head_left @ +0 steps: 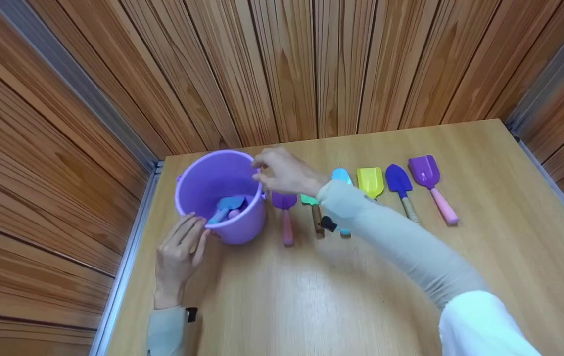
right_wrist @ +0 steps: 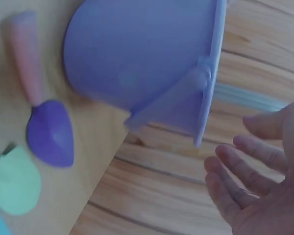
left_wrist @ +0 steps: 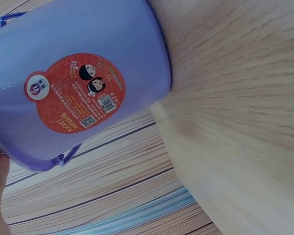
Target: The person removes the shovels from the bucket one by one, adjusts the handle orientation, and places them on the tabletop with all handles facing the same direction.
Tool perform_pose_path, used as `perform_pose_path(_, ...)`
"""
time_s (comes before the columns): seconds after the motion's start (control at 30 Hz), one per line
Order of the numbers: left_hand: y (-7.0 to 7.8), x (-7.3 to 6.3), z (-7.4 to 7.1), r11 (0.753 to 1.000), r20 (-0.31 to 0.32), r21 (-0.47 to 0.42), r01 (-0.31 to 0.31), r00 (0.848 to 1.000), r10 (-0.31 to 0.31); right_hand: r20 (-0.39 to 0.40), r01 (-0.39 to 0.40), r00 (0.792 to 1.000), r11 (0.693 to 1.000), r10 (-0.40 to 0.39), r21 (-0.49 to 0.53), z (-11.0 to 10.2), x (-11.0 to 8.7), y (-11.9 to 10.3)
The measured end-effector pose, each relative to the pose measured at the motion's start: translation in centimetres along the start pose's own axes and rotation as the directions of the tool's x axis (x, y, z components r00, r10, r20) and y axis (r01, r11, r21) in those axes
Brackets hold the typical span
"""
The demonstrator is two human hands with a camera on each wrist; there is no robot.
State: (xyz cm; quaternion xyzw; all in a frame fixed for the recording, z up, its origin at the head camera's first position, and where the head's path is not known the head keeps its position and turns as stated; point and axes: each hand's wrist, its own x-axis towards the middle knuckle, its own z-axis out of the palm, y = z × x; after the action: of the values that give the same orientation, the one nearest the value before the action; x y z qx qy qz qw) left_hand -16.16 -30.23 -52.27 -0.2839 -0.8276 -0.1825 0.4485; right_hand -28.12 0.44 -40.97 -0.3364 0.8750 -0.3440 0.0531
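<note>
A purple bucket (head_left: 252, 231) stands at the back left of the table. Inside it lie a blue toy shovel (head_left: 231, 202) and some purple and pink pieces, partly hidden. My left hand (head_left: 179, 252) holds the bucket's near-left rim, fingers over the edge and thumb outside. Beside the right rim hovers my right hand (head_left: 284, 170); in the right wrist view its fingers are loosely spread, apart from the rim, holding nothing. Nearest below it on the table is a purple shovel with a pink handle (head_left: 287, 227).
Further right lie a green shovel (head_left: 308, 200), partly covered light-blue shovel (head_left: 341, 175), yellow shovel (head_left: 370, 182), dark-blue shovel (head_left: 399, 179) and another purple shovel (head_left: 425, 171). Wood-plank walls (head_left: 292, 74) stand behind and beside the table (head_left: 282, 306). A red label (left_wrist: 78, 93) faces the left wrist camera.
</note>
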Motion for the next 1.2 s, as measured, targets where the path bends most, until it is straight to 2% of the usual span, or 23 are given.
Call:
perform_pose_path(0.23, 0.1, -0.1, 0.0, 1.0, 0.012, 0.005, 0.016, 1.0, -0.016, 0.137, 0.026, 0.991, 0.992, -0.009, -0.125, 3.5, 2.3, -2.7)
perform_pose_path(0.33, 0.1, -0.2, 0.0, 1.0, 0.004, 0.003, 0.026, 1.0, -0.026, 0.205, 0.007, 0.978, 0.987, 0.026, -0.159, 5.1, 3.1, -3.6)
perform_pose_path(0.4, 0.1, -0.1, 0.1, 1.0, -0.002, 0.0, 0.027, 1.0, -0.027, 0.26, -0.026, 0.963, 0.983, 0.074, -0.182, 5.9, 3.6, -4.1)
perform_pose_path(0.53, 0.1, 0.0, 0.3, 1.0, -0.002, -0.011, 0.025, 1.0, -0.025, 0.364, -0.125, 0.907, 0.962, 0.21, -0.244, 6.6, 4.5, -5.1)
perform_pose_path(0.67, 0.1, 0.0, 0.4, 1.0, -0.013, -0.017, 0.02, 1.0, -0.02, 0.428, -0.235, 0.837, 0.93, 0.342, -0.283, 6.8, 5.7, -6.4)
perform_pose_path(0.8, 0.0, 0.0, 0.4, 1.0, -0.034, -0.013, 0.015, 0.999, -0.015, 0.433, -0.329, 0.773, 0.877, 0.463, -0.35, 7.3, 6.8, -7.5)
perform_pose_path(0.93, 0.1, 0.0, 0.5, 1.0, -0.046, -0.018, 0.003, 0.999, -0.003, 0.389, -0.407, 0.735, 0.82, 0.555, -0.403, 8.1, 7.3, -7.8)
perform_pose_path(1.0, 0.1, -0.1, 0.5, 1.0, -0.046, -0.025, -0.002, 0.999, 0.001, 0.353, -0.441, 0.733, 0.801, 0.582, -0.406, 8.5, 7.4, -7.6)
perform_pose_path(1.07, 0.2, -0.1, 0.5, 1.0, -0.044, -0.027, -0.005, 0.999, 0.004, 0.308, -0.474, 0.742, 0.791, 0.595, -0.386, 8.7, 7.3, -7.3)
perform_pose_path(1.2, 0.1, 0.0, 0.4, 1.0, -0.034, -0.022, 0.005, 0.999, -0.006, 0.235, -0.478, 0.789, 0.808, 0.567, -0.343, 8.7, 7.2, -6.9)
